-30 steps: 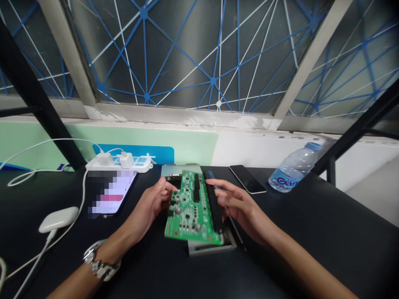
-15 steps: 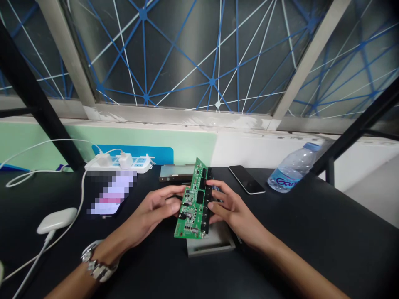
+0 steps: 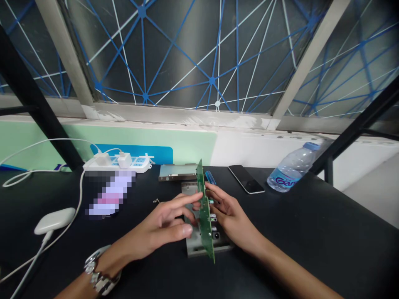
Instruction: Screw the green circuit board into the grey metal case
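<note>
Through the head view I have the circuit board over the metal tray, stood nearly on edge so I see mostly its thin side. Its long axis runs from the tray's far end toward its near edge, the near corner reaching just past that edge, connectors facing right. The board lies between my hands, and the right hand is nearer: its fingers are bent round the connector side and seem to carry the board, though part of that grasp is hidden. My left hand, to the tray's left, is loosely spread, index fingertip at the board's other face, thumb apart from it over the tray. Whether the board touches the tray, I cannot tell. Beyond the tray, a flat metal box lies on the table.
</note>
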The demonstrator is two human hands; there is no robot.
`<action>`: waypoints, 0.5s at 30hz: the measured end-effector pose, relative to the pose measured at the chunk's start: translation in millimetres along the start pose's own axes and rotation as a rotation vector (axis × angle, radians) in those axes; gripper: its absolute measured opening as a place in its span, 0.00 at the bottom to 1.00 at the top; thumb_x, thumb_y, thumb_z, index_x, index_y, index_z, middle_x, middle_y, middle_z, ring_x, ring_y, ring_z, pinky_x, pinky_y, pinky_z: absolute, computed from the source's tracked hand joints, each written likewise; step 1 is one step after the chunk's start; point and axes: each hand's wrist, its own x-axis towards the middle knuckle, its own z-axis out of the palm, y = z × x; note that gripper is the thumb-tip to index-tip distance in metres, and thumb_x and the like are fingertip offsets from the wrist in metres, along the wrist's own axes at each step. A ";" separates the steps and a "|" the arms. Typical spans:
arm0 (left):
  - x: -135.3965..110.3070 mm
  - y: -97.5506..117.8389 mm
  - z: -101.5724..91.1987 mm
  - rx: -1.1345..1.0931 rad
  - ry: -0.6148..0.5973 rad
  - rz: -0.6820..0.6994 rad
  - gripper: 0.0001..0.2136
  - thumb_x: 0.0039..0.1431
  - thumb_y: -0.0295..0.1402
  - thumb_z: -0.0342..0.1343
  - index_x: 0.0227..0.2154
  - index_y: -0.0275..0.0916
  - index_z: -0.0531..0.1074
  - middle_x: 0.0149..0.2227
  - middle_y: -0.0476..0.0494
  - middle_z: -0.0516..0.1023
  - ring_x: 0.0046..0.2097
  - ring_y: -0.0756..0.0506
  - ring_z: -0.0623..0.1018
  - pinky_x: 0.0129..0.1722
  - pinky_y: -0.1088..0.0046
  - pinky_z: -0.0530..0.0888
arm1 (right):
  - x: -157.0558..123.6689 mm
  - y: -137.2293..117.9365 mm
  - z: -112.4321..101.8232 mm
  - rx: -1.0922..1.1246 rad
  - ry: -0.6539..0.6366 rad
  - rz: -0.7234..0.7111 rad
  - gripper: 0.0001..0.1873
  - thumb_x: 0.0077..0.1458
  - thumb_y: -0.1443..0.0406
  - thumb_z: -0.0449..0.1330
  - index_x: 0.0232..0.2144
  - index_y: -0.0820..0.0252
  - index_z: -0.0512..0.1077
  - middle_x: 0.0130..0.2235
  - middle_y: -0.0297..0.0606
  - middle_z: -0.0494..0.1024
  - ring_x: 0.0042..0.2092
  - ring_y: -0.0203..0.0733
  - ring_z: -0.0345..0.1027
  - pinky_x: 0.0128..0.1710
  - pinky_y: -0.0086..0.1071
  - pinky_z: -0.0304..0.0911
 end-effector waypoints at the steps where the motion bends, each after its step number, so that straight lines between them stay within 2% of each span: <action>1: 0.0 0.3 0.6 0.001 0.004 -0.005 0.27 0.61 0.38 0.59 0.63 0.47 0.63 0.41 0.42 0.71 0.39 0.46 0.71 0.42 0.66 0.68 | 0.1 -0.8 0.2 -0.006 -0.002 0.005 0.27 0.59 0.61 0.59 0.60 0.51 0.62 0.59 0.45 0.68 0.46 0.45 0.74 0.44 0.41 0.71; 7: -0.3 -6.1 -0.2 -0.053 0.022 0.025 0.27 0.62 0.41 0.57 0.63 0.45 0.63 0.44 0.39 0.72 0.42 0.45 0.71 0.42 0.66 0.70 | -0.3 -5.0 -2.2 -0.058 0.053 -0.002 0.26 0.57 0.61 0.60 0.57 0.53 0.64 0.57 0.46 0.70 0.45 0.44 0.74 0.43 0.40 0.70; 10: 0.6 -7.6 -2.0 -0.049 0.064 0.013 0.26 0.63 0.41 0.56 0.63 0.45 0.62 0.45 0.39 0.73 0.41 0.45 0.73 0.41 0.66 0.71 | -1.0 -10.1 -5.5 -0.108 0.066 0.047 0.25 0.58 0.61 0.60 0.58 0.55 0.63 0.48 0.44 0.75 0.40 0.42 0.72 0.36 0.37 0.68; 15: 4.7 -4.7 -5.4 -0.015 0.173 -0.052 0.25 0.64 0.38 0.55 0.62 0.41 0.62 0.35 0.44 0.73 0.32 0.48 0.75 0.34 0.68 0.74 | -1.3 -15.0 -12.4 -0.263 0.089 0.035 0.25 0.59 0.61 0.59 0.58 0.54 0.64 0.36 0.38 0.76 0.35 0.40 0.67 0.33 0.36 0.65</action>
